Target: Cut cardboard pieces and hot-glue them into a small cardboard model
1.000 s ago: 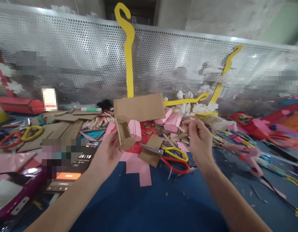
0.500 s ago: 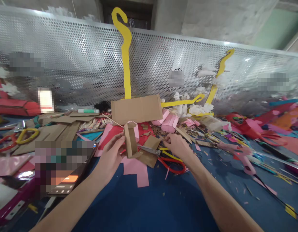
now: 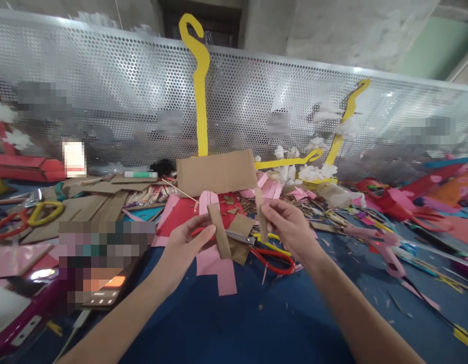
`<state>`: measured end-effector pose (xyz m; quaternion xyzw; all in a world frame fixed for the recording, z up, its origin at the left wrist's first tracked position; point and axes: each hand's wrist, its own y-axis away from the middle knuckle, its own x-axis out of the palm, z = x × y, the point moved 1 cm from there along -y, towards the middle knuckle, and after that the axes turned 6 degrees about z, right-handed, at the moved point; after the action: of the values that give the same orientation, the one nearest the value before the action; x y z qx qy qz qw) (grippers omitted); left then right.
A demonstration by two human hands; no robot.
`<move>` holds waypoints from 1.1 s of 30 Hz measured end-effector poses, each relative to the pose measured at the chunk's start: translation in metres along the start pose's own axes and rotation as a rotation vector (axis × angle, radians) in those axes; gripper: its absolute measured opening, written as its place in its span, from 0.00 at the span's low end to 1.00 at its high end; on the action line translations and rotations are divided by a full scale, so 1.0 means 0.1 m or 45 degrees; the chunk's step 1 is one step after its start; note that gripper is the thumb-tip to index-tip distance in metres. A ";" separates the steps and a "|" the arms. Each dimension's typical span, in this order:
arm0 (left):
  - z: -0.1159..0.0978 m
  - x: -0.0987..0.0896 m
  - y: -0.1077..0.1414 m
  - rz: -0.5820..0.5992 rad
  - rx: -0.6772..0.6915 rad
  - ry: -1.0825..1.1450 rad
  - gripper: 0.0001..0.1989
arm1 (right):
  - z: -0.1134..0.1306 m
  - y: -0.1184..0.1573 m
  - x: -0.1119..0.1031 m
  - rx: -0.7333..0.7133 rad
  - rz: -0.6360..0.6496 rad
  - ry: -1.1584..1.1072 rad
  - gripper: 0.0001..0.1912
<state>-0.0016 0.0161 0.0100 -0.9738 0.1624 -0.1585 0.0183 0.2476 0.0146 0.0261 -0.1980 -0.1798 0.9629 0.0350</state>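
My left hand (image 3: 190, 240) is closed on a folded cardboard piece (image 3: 219, 231), whose long narrow side faces me. To its right, my right hand (image 3: 289, 225) pinches a thin cardboard strip (image 3: 262, 215) held upright. The two pieces are apart. Between and below them lie scissors with red and yellow handles (image 3: 274, 259), their blades partly behind the folded piece. Under these are a brown cardboard scrap (image 3: 239, 227) and pink paper (image 3: 226, 278). A larger cardboard box (image 3: 217, 173) with a tall yellow hook (image 3: 200, 101) stands behind.
A pink glue gun (image 3: 387, 247) with a black cord lies at the right. At the left are a phone (image 3: 105, 298), other scissors (image 3: 46, 213) and cardboard sheets (image 3: 80, 215). A perforated metal panel (image 3: 241, 96) spans the back.
My right hand has lifted a cardboard strip from the scraps and turned it upright. My left hand has moved slightly right and turned the folded cardboard, so its hollow side no longer shows.
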 end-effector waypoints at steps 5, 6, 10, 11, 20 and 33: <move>0.05 -0.03 -0.02 0.034 -0.009 -0.004 0.20 | 0.25 0.24 0.29 0.063 0.306 -0.363 0.15; 0.07 -0.04 -0.02 0.049 -0.006 -0.024 0.20 | 0.27 0.26 0.32 0.087 0.320 -0.415 0.15; 0.11 -0.06 -0.04 0.113 -0.005 -0.106 0.22 | 0.23 0.28 0.36 0.121 0.324 -0.434 0.12; 0.11 -0.06 -0.04 0.128 -0.008 -0.117 0.22 | 0.22 0.28 0.36 0.117 0.330 -0.427 0.12; 0.13 -0.06 -0.03 0.187 -0.020 -0.144 0.22 | 0.25 0.29 0.41 0.101 0.338 -0.415 0.11; 0.12 -0.06 0.01 0.170 -0.001 -0.280 0.24 | 0.26 0.32 0.42 0.065 0.306 -0.312 0.10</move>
<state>-0.0029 0.0171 -0.0036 -0.9723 0.2239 -0.0492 0.0462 0.1986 -0.0180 0.0218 -0.0983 -0.1334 0.9813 -0.0977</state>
